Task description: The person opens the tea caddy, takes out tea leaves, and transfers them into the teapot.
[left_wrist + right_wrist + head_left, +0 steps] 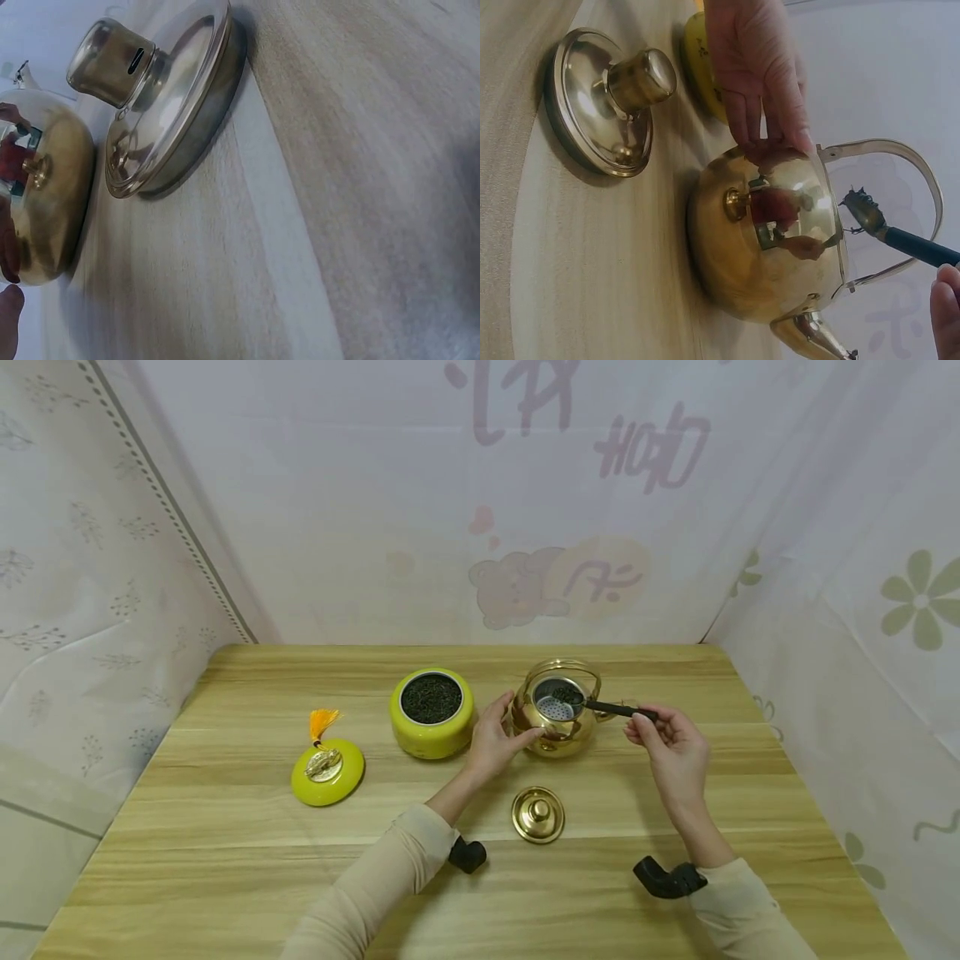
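Teapot (556,717), brass and lidless, sits at frame centre; my left hand (495,739) steadies its side with straight fingers, while my right hand (670,745) pinches a black-handled spoon (609,707) over its opening.

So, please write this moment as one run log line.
left hand: steadies gold teapot | right hand: holds scoop over strainer | lid: on table

I see a yellow tea jar (432,713) full of dark leaves at ten o'clock on the wooden table (225,860), its tasselled yellow lid (327,770) at nine. Printed curtains (90,568) hang around.
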`<state>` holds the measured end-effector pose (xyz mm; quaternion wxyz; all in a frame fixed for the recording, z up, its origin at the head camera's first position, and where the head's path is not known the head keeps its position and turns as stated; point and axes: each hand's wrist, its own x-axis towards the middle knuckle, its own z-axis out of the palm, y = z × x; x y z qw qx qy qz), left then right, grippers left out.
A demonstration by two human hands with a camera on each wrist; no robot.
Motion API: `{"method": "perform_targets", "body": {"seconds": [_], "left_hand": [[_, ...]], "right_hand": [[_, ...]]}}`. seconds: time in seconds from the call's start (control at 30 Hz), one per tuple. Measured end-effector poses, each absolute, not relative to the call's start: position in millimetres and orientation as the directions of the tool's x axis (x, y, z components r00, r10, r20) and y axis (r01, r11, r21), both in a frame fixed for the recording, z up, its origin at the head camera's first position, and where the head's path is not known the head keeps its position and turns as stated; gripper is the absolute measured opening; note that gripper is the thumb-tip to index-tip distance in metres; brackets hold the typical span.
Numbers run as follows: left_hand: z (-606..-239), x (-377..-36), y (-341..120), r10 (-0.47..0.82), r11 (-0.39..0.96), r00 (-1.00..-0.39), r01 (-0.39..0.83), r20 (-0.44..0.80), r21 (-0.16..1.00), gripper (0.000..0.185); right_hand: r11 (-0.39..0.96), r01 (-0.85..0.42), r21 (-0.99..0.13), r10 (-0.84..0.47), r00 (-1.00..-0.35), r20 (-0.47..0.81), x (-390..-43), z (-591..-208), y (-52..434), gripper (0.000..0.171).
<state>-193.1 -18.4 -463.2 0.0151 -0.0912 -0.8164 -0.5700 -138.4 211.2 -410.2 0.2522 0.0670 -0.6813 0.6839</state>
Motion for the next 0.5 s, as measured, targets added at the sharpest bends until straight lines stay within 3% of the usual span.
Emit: {"method": "perform_targets", "body": {"seconds": [0.5], "left_hand": [[-466.3, -193.4, -17.2, 0.134, 0.329, -0.984, 0.153, 0.114, 0.932, 0.078]], "right_hand": [[0.180, -0.412, -0.893, 0.216, -0.869, 0.445, -142.0, -383.5, 197.9, 0.020]]}}
